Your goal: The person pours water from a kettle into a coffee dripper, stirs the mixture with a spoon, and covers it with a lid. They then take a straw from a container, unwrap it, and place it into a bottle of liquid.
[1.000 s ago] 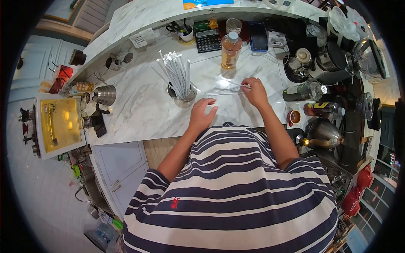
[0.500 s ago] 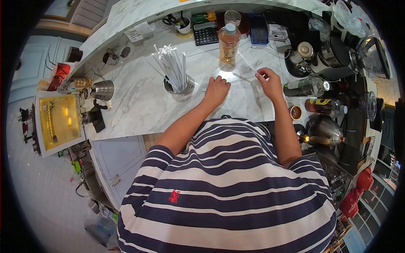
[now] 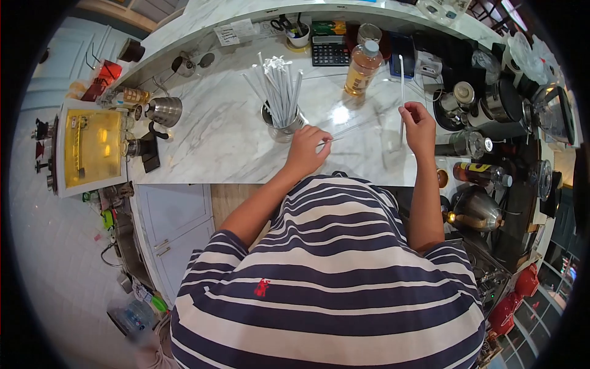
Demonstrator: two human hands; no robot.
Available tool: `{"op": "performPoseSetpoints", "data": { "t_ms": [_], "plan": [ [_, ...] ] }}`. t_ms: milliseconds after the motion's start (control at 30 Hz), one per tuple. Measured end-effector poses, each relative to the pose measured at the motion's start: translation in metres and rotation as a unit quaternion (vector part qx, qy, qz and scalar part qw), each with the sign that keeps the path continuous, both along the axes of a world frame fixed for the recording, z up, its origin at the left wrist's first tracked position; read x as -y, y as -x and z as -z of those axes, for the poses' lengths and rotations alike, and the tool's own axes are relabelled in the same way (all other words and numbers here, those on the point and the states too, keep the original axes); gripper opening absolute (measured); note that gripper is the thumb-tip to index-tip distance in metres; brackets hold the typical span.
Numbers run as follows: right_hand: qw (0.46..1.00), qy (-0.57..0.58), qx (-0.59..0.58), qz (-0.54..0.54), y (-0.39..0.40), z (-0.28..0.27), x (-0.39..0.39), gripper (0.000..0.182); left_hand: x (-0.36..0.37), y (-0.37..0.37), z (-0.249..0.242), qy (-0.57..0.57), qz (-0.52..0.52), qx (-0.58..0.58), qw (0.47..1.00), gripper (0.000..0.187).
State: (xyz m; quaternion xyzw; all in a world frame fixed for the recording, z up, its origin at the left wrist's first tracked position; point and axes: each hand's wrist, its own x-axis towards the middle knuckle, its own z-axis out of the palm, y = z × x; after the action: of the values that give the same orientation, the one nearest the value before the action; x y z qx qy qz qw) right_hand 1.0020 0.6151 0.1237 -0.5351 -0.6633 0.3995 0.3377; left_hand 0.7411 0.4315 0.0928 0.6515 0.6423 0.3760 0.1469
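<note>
Near the cup, my left hand (image 3: 308, 150) is closed on a thin clear strip, perhaps a straw wrapper, over the marble counter (image 3: 215, 147). My right hand (image 3: 418, 129) pinches a white straw (image 3: 402, 80) that stands nearly upright in view. Just beyond my left hand is a metal cup (image 3: 284, 128) holding several paper-wrapped straws (image 3: 281, 92). Between and beyond the hands stands a bottle of amber liquid (image 3: 361, 69) with a pale blue cap.
A calculator (image 3: 330, 51) and a white pen cup (image 3: 298, 38) stand at the back. Bottles (image 3: 479, 173), a kettle (image 3: 476, 209) and coffee gear crowd the right. At left are a steel pitcher (image 3: 165, 111) and a yellow-lit tray (image 3: 93, 147).
The view has shifted, so counter items appear further right. My left hand has lifted with the thin strip in its fingers. The straw in my right hand has swung from slanted to nearly upright.
</note>
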Motion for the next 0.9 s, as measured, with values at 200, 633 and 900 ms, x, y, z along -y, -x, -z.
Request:
{"op": "performPoseSetpoints", "data": {
  "t_ms": [200, 633, 900],
  "plan": [
    [0.991, 0.041, -0.113, -0.062, 0.072, -0.002, 0.021, 0.020, 0.033, 0.038, -0.047, -0.071, -0.154, 0.147, 0.975, 0.012],
    [0.990, -0.025, -0.056, -0.124, 0.213, -0.016, 0.074, 0.032, 0.010, 0.130, -0.068, -0.123, -0.242, 0.189, 0.944, 0.015],
    [0.998, 0.040, -0.051, 0.017, 0.178, 0.001, 0.093, 0.037, 0.006, 0.150, -0.030, -0.059, -0.161, 0.076, 0.982, 0.032]
  ]
}}
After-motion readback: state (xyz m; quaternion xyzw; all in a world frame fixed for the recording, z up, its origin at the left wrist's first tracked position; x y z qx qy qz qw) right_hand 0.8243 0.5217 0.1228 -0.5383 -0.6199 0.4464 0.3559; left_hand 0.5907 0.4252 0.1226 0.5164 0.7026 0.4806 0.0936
